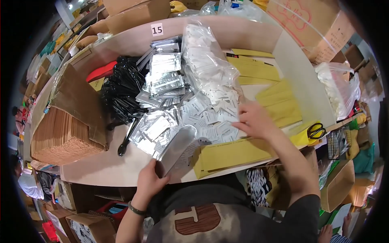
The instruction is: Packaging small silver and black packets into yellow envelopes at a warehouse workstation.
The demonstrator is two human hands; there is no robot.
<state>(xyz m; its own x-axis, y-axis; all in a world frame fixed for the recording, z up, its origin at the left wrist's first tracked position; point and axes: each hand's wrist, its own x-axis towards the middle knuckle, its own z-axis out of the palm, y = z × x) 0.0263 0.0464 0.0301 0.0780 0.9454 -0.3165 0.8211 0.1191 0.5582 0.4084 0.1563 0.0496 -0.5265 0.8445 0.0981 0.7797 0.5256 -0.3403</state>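
Note:
My left hand (150, 179) is closed on the near end of a flat, shiny silver piece with a rounded far end (177, 146); its exact kind I cannot make out. Beyond it lies a heap of silver foil packets (156, 127). My right hand (254, 120) reaches over the right edge of a pile of small white printed packets (210, 117). Its thumb and forefinger look apart, and I see nothing held. Just below that hand, yellow envelopes (235, 154) lie along the table's near edge.
Black plastic spoons (123, 87) are heaped left of the foil packets. An open carton (67, 133) of tightly stacked brown sheets stands at left. A clear bag of white packets (200, 52) lies at the back. More yellow envelopes (279, 101) and black-handled scissors (316, 131) are at right.

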